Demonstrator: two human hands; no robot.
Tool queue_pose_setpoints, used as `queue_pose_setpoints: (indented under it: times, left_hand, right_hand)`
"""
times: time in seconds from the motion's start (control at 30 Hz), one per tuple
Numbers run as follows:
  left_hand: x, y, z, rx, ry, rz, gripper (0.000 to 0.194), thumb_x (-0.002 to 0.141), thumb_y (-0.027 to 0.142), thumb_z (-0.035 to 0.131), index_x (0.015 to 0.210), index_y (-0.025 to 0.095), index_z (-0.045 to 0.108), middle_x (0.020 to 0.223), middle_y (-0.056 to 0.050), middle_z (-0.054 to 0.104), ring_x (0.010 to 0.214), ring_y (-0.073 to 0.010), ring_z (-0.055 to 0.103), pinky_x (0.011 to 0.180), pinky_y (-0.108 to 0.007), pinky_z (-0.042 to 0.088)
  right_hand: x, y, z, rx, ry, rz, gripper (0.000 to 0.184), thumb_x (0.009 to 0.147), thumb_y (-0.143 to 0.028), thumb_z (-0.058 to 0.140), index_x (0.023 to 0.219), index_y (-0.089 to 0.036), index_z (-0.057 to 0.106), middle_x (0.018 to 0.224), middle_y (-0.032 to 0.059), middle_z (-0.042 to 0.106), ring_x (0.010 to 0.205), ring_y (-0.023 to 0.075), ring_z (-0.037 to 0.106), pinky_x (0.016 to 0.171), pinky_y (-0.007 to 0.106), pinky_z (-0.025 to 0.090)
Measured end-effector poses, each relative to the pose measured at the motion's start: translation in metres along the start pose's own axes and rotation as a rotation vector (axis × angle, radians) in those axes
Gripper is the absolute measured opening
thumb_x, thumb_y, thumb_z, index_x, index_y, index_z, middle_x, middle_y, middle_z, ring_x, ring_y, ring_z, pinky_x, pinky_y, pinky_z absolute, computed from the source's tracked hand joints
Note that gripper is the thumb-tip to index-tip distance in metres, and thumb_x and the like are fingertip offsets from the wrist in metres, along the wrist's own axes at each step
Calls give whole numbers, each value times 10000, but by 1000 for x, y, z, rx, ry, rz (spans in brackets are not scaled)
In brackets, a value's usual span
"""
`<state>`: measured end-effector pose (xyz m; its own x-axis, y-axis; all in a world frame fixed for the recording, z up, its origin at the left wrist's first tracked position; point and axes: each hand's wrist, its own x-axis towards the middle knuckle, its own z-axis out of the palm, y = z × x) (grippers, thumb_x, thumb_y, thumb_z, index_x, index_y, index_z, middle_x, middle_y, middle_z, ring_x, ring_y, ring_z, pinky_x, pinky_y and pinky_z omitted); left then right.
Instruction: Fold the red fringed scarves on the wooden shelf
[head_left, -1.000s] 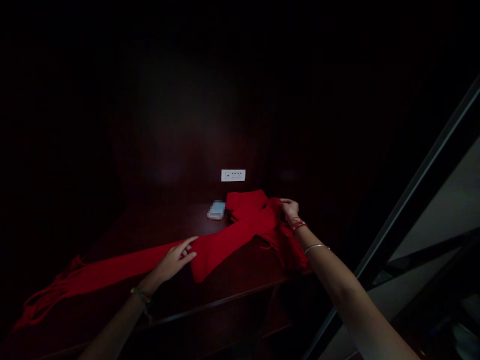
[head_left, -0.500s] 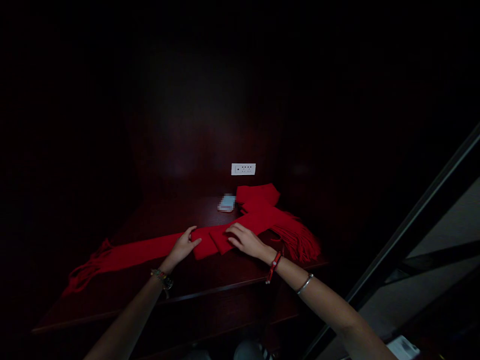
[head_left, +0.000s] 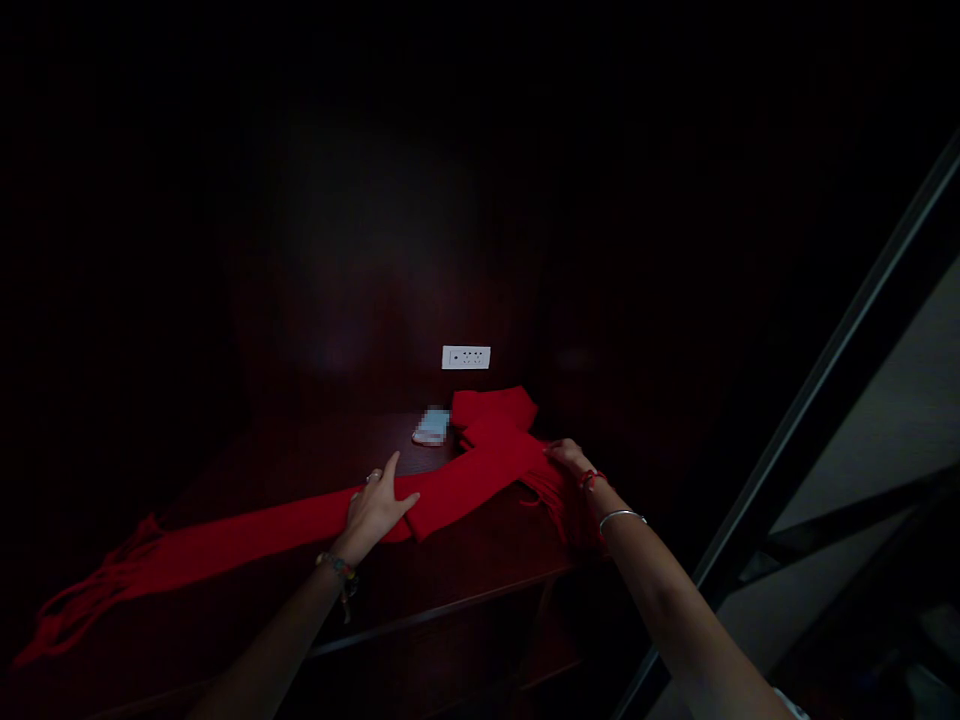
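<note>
A long red scarf [head_left: 247, 530] with fringed ends lies stretched across a dark wooden table [head_left: 480, 570]. My left hand [head_left: 377, 508] rests flat on its folded middle, fingers spread. My right hand [head_left: 571, 462] grips the scarf's right part near its fringe at the table's right edge. A second folded red cloth [head_left: 491, 408] lies behind, near the wall. The left fringe hangs toward the table's left corner.
A small pale blue object [head_left: 432, 427] sits by the folded cloth at the back. A white wall socket [head_left: 466, 357] is on the dark panel above. A dark slanted rail [head_left: 817, 420] runs along the right. The room is very dim.
My right hand left the scarf's middle and moved right to the fringed end. My left hand stayed on the fold, and the view swung slightly.
</note>
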<state>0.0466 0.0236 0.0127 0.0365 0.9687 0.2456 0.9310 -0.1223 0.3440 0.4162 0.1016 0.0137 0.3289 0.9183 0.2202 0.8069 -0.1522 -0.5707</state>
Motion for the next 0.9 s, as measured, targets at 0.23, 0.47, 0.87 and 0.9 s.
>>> queue_pose_setpoints:
  times: [0.23,0.47,0.87,0.9]
  left_hand:
    - [5,-5,9,30,-66,-28,756,725,399,517,1362,189,169,1155,-151,476,1029,-271,504,730,-307,406]
    - [4,-12,17,12,-47,-18,731,742,416,504,1356,184,180,1162,-149,473,1014,-255,513,743,-296,403]
    - [0,-22,16,-75,25,44,745,736,486,507,1347,177,214,1206,-154,441,1085,-278,458,829,-344,380]
    - [2,-24,14,-97,36,64,732,748,499,487,1347,178,215,1219,-153,437,1100,-276,448,843,-352,374]
  right_hand:
    - [19,-6,6,49,71,20,270,672,-80,457,869,-124,636,756,71,651,650,137,590,575,201,423]
    - [-19,-54,-6,16,311,-312,337,744,-63,323,958,-130,573,958,110,581,904,192,512,801,298,378]
    - [-125,-128,31,-309,-144,-866,348,816,-280,472,1147,-172,481,1157,121,481,1059,220,440,888,344,337]
    - [-116,-126,27,-321,-176,-801,421,794,-330,507,1181,-172,457,1193,132,456,1084,237,422,899,367,329]
